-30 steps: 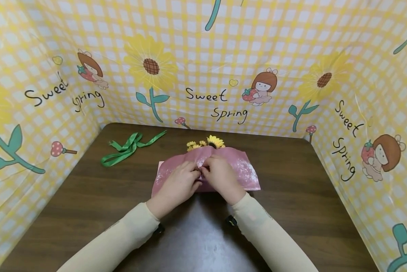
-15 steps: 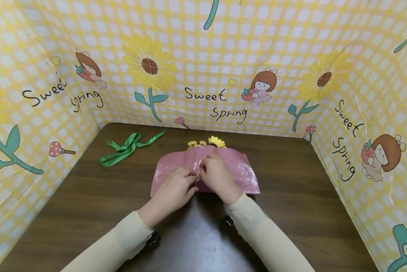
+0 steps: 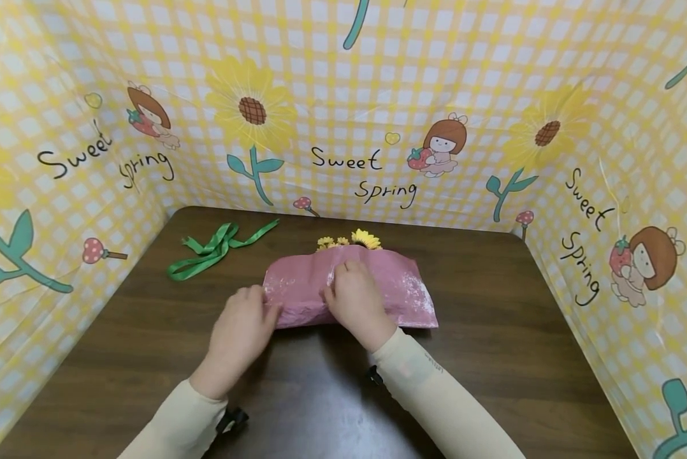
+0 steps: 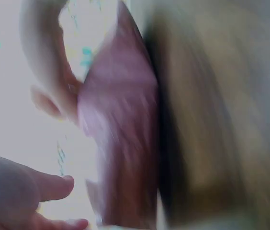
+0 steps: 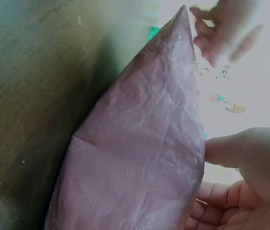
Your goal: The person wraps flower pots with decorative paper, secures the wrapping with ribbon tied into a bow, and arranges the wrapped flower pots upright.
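Pink wrapping paper (image 3: pixel 300 280), folded and white-flecked, lies mid-table, with yellow flowers (image 3: pixel 365 239) showing above its far edge. My right hand (image 3: pixel 357 303) pinches the paper near its middle; in the right wrist view, the thumb (image 5: pixel 223 149) lies on one side of the edge and the curled fingers on the other. My left hand (image 3: pixel 241 331) is by the paper's left corner, its fingers spread. Both wrist views show a small gap between this left hand (image 4: pixel 27 189) and the paper. The flower stems are hidden under the paper.
A loose green ribbon (image 3: pixel 214 250) lies on the brown table (image 3: pixel 492 357), left of the paper. Yellow checked cloth (image 3: pixel 343 95) walls the table at the back and both sides.
My left hand has let go of the paper's middle and moved left to its left corner. The right hand keeps its pinch. The paper's near left edge now looks folded in.
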Available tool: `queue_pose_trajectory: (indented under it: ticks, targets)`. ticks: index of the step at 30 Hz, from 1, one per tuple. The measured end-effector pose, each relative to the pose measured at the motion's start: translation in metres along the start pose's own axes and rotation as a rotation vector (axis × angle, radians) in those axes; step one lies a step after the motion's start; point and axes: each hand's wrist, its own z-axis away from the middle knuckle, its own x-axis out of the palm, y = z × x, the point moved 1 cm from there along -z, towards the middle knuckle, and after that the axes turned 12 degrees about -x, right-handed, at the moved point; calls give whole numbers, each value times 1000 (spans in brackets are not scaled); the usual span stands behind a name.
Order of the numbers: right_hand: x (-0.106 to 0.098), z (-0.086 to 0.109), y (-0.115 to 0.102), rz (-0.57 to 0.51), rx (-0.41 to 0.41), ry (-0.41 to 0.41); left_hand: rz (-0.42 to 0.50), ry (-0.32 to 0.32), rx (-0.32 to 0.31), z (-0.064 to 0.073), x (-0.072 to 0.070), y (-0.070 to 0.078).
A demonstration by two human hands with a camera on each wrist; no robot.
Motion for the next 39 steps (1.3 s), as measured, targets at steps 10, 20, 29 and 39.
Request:
queue_pose_trajectory:
  ticks: [10,20,29,39]
  targets:
    - [9,6,-12,199,-52,46,436,-539,-309,-16,12,-53]
    - [23,8,-21,315,-42,11,860,-717,-497,-28,32,-51]
    - [26,8,-22,323,-33,-7,877,-640,-529,-31,34,-46]
    - [25,8,-26,336,-34,7,1047,-625,-585,-31,25,-37]
